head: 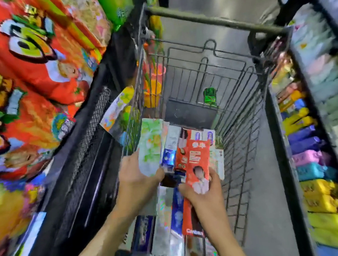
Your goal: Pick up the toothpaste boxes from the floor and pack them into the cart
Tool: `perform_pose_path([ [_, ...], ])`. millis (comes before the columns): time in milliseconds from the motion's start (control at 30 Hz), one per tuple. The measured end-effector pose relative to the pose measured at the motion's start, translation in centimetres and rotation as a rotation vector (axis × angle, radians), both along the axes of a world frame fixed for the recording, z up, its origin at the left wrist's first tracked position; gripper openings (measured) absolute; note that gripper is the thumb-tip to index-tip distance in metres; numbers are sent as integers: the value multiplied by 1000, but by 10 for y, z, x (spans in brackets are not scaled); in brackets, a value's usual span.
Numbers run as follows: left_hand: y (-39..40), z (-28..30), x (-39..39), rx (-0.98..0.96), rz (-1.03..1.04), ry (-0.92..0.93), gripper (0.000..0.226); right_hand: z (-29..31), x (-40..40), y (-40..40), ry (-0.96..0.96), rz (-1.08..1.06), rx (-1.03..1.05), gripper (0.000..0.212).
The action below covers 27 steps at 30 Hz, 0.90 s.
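Down at 6 o'clock in my view, both hands hold a bunch of toothpaste boxes (174,153) over the cart (241,110). My left hand (136,183) grips the pale green box (150,145) at 11 o'clock of the bunch, thumb curled round its near end. My right hand (205,187) grips the red box (197,166) at 1 o'clock, fingers (186,188) wrapped round its near end. Each box is long, and its long side runs from 6 o'clock up to 12 o'clock, away from me. More boxes lie flat in the cart right under my hands, lined up the same way. I think the next move is to lower the bunch straight down onto them. Both hands are just as near. One red box (192,217) below shows letters like "Carebeau", but the blur makes me unsure. The red box I hold has a picture of a person and signs I cannot read.
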<state>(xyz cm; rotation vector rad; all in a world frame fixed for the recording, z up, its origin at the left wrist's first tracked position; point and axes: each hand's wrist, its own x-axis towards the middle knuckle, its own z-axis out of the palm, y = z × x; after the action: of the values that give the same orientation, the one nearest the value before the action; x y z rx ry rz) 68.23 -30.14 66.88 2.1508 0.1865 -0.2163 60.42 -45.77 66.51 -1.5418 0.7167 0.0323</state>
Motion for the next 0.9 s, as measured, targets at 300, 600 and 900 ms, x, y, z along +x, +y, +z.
perform_pose_path([
  [300, -27, -110, 115, 241, -172, 15, 70, -115, 67, -26, 60, -7, 39, 69],
  [600, -32, -177, 156, 682, -265, -166, 72, -172, 138, -19, 6, 77, -6, 74],
  [900, -10, -107, 156, 900, -548, -644, 51, -195, 183, -14, 50, 132, -1, 31],
])
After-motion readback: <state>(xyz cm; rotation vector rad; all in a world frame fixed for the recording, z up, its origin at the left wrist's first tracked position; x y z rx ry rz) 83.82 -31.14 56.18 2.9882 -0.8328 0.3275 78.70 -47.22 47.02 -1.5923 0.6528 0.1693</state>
